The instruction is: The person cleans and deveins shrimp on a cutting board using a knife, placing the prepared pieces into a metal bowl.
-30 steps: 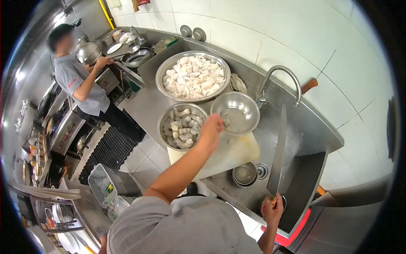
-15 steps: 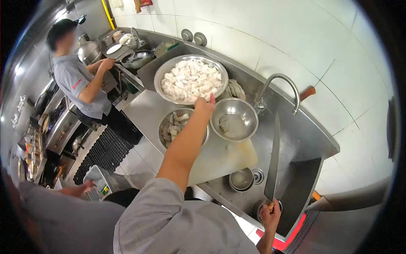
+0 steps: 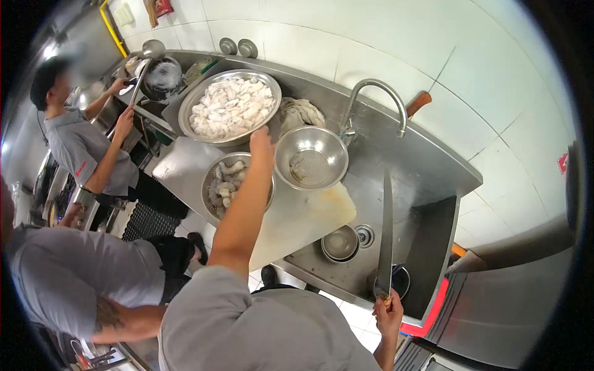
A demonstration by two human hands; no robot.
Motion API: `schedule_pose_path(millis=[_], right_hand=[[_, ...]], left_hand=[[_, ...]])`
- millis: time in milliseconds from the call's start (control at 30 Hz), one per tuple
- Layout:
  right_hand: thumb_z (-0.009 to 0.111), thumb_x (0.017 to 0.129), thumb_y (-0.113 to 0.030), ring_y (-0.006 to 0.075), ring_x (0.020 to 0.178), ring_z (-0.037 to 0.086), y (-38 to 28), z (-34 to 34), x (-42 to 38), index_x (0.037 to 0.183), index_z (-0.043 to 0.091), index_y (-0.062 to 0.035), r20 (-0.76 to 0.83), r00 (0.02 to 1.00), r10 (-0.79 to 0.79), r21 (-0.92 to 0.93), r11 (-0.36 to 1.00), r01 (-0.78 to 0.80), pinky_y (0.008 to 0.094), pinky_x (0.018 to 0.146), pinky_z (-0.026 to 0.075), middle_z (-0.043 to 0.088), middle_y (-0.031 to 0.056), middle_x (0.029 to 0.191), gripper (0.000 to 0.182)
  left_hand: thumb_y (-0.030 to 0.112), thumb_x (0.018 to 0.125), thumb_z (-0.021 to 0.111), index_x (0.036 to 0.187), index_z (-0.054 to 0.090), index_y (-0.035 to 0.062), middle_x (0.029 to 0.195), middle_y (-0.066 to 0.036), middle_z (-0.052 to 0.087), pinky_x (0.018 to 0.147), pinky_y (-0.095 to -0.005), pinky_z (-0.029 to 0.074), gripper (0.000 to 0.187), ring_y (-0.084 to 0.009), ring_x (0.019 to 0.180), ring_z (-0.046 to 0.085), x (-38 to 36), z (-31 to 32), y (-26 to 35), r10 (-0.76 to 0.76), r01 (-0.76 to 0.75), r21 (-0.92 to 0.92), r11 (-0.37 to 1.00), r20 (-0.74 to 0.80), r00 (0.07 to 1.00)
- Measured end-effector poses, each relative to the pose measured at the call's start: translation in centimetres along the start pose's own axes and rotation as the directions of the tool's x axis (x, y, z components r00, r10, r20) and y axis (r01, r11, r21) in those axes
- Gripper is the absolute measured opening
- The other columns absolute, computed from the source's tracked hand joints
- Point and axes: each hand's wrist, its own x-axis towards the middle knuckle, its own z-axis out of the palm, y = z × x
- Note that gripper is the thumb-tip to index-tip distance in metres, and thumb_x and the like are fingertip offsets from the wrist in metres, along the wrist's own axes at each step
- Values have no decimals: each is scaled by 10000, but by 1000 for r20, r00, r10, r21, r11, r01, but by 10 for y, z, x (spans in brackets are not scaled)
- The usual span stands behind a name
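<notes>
My right hand [image 3: 388, 311] is closed round the handle of a long knife [image 3: 387, 235], its blade pointing up and away over the sink. My left hand [image 3: 262, 141] reaches to the near right rim of a large steel bowl [image 3: 184, 119] heaped with white pieces [image 3: 232, 106]; its fingers are partly hidden, so its grip is unclear. Below that forearm a perforated bowl [image 3: 207, 207] holds greyish shrimp-like pieces [image 3: 228, 179]. Just right of my left hand sits a steel strainer bowl [image 3: 312, 157] with a little something inside. A white cutting board [image 3: 309, 219] lies under the bowls.
A curved faucet [image 3: 378, 86] rises behind the sink [image 3: 405, 216], which holds a small bowl [image 3: 340, 242] and a dark container [image 3: 399, 281]. Cloth [image 3: 300, 114] lies by the wall. One person [image 3: 86, 142] holds a ladle and pan at left; another [image 3: 80, 266] bends close by.
The view has shifted, so the bowls and sink appear further left. The person at the back now raises a ladle. The nearer person has come further into view. I still hold the knife.
</notes>
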Motion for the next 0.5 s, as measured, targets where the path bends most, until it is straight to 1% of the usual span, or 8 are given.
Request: schedule_pose_path(millis=[33,67,100,133,200,300,400,500], right_hand=[[613,895,-41,50,589,549,1,0,1,1262,523,21,9,1000,4,-6,1000,-4,211,511,476,584,6,742,383],[609,901,-49,48,575,539,1,1,4,1268,517,11,21,1000,11,-13,1000,-11,208,501,461,582,4,729,383],[604,907,-58,47,561,528,2,0,7,1274,512,1,34,999,15,-19,1000,-15,204,491,446,579,2,716,383],[607,907,-56,47,563,527,2,2,11,1278,510,2,53,999,5,-15,1000,-5,205,489,443,580,4,719,388],[612,905,-52,47,566,525,0,5,21,1284,505,5,100,995,-10,-8,1000,11,205,485,436,580,9,726,398],[624,903,-55,51,579,531,-5,8,38,1291,503,11,164,986,10,-19,1000,-7,208,495,450,584,16,750,411],[644,879,-29,31,610,519,-13,15,50,1277,534,22,169,985,-33,-56,998,43,201,535,444,563,-12,758,416],[635,895,-57,57,609,549,-7,15,60,1289,519,12,256,967,8,-102,995,19,212,525,478,593,14,789,417]], left_hand=[[213,929,530,1369,425,39,1336,-159,482,860,-453,498,485,-322,1252,458,-2,-16,-29,232,-244,197,950,82,969],[198,898,585,1385,420,37,1382,-172,446,879,-466,493,539,-338,1289,421,-6,-34,-60,428,-474,359,804,203,881],[175,868,609,1383,429,51,1388,-192,440,881,-467,494,560,-341,1282,435,-52,-43,-58,613,-703,568,428,389,688],[153,839,633,1381,438,65,1394,-213,434,884,-469,494,584,-343,1275,449,-102,-45,-49,648,-775,630,-50,611,454],[236,836,645,1279,538,98,1396,-193,445,889,-460,505,477,-353,1081,599,-143,-50,-58,331,-834,547,-69,801,499],[257,848,638,1115,617,83,1228,-187,571,713,-475,553,319,-361,857,674,-142,-43,-71,92,-725,671,-158,741,665],[280,830,637,969,628,84,936,-126,639,572,-444,541,240,-315,657,679,-97,-43,-90,155,-692,647,-320,756,636],[274,847,621,921,633,83,840,-127,650,571,-453,543,205,-324,667,681,-67,-34,-87,280,-655,666,-356,745,605]])
